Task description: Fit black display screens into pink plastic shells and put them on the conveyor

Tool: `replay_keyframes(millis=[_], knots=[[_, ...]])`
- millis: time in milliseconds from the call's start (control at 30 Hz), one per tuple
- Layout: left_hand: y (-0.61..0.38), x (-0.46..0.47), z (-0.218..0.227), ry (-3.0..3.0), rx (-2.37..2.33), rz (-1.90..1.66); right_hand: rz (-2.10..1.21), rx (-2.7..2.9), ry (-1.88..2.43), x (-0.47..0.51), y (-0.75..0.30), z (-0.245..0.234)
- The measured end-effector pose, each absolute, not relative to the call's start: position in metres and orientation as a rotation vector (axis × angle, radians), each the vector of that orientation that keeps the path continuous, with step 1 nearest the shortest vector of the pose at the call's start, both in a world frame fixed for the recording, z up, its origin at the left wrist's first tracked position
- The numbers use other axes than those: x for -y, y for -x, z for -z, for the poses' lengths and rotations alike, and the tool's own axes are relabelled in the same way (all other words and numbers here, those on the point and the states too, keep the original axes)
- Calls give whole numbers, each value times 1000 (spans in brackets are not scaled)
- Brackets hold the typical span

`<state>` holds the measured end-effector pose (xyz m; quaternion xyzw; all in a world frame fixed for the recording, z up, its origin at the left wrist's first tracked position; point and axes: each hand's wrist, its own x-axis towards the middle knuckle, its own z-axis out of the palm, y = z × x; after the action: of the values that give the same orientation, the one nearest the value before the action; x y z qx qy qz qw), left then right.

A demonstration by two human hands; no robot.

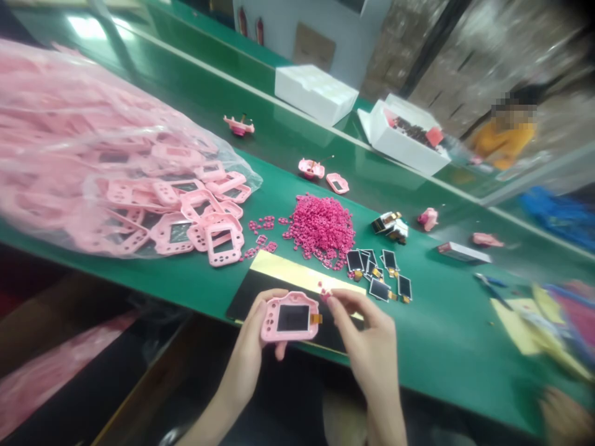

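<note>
My left hand is closed round a pink plastic camera-shaped housing near the table's front edge. A small dark screen sits in its window, and an orange ribbon cable sticks out on the right. Between the thumb and fingers of my right hand is a small magenta button piece, just right of the housing. Behind my hands lies a black and yellow board. Farther back is a heap of magenta button pieces, with several loose screens to its right.
A clear bag spills pink housings at left. White boxes stand along the back. Pink assemblies rest on the green table. Pliers lie at right. A person in yellow is at the far side; another person's hand shows lower right.
</note>
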<state>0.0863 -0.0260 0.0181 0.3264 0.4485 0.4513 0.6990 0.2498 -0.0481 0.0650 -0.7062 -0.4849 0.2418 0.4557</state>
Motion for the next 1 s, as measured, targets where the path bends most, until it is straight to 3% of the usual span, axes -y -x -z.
replay_keyframes(millis=[300, 1000], knots=[[-103, 53, -11, -579, -928, -1072, -531, 1157, 1799, 79, -179, -46], [-109, 64, -34, -785, -1230, -1123, -744, 886, 1706, 81, -179, -43]])
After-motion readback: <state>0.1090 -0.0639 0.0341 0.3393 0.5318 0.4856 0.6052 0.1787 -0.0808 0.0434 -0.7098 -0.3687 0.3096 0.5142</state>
